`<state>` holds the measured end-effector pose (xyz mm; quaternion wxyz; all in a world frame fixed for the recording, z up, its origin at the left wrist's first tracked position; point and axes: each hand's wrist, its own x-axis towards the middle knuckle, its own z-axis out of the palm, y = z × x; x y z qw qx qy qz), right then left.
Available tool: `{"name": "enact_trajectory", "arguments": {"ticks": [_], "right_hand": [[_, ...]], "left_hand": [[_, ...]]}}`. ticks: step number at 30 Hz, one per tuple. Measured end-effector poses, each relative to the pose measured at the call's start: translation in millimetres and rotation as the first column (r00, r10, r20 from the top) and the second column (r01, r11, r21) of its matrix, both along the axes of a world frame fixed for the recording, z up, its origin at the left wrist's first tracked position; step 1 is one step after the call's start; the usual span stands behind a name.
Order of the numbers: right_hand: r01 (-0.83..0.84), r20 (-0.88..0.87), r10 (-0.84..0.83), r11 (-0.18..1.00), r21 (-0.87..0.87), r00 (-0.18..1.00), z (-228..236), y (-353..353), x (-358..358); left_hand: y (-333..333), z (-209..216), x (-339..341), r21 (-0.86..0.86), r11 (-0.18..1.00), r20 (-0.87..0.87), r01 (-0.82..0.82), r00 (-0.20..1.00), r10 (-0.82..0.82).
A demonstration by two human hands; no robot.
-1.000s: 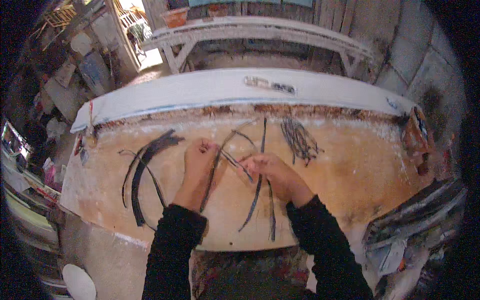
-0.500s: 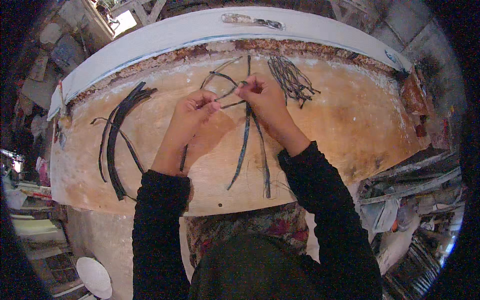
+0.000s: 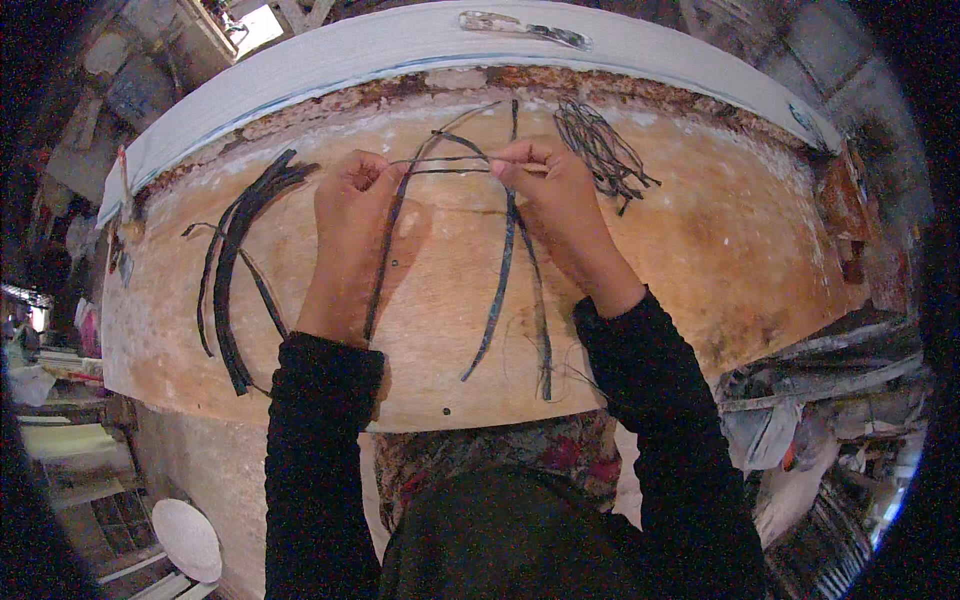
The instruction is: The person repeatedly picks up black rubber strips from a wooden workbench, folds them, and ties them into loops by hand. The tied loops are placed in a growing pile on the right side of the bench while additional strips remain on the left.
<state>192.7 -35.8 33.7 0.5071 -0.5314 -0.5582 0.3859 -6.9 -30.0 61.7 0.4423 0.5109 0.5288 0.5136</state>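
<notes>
My left hand (image 3: 348, 205) and my right hand (image 3: 565, 190) are both raised over the middle of the wooden board. Each one pinches a thin dark strip (image 3: 445, 171), which is drawn nearly straight in two close lines between them. Below my left fingers another dark strip (image 3: 385, 250) runs down the board beside my wrist. Under and in front of my right hand lie long loose strips (image 3: 490, 310), spreading toward the near edge. What sits inside my left fingertips is partly hidden.
A thick bundle of black strips (image 3: 228, 300) lies curved at the left. Beyond my right hand is a tangled bunch of thin strips (image 3: 605, 155). The wooden board (image 3: 700, 250) meets a white ledge (image 3: 350, 65) bearing a stained knife-like tool (image 3: 525, 30). A round white lid-like object (image 3: 187, 540) is at lower left.
My hands were close together with a strip looped between them. They have moved apart, left hand to the left and right hand to the right, and the strip is now stretched out.
</notes>
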Motion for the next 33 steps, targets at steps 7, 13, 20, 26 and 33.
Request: {"name": "enact_trajectory", "arguments": {"ticks": [7, 13, 20, 26, 33], "right_hand": [[-0.512, -0.340, 0.487, 0.859, 0.019, 0.805, 35, -30, -17], [-0.528, -0.378, 0.482, 0.849, -0.020, 0.790, 30, -24, -7], [-0.075, -0.162, 0.071, 0.997, -0.019, 0.984, 14, -2, 8], [0.099, 0.173, -0.131, 0.978, 0.182, 0.976, 1, -2, -4], [0.119, 0.192, -0.166, 0.965, 0.233, 0.967, -2, -5, 3]], "left_hand": [[15, -7, -18, 0.162, 0.983, -0.207, -0.083, 0.971, 0.116], [0, 7, 2, 0.020, 1.000, -0.125, -0.014, 0.992, 0.016], [-7, -9, 3, 0.057, 0.810, -0.050, 0.584, 0.811, -0.582], [-16, -3, 5, 0.109, 0.573, 0.130, 0.813, 0.559, -0.819], [-4, 8, -5, -0.034, 0.969, 0.029, 0.246, 0.969, -0.246]]}}
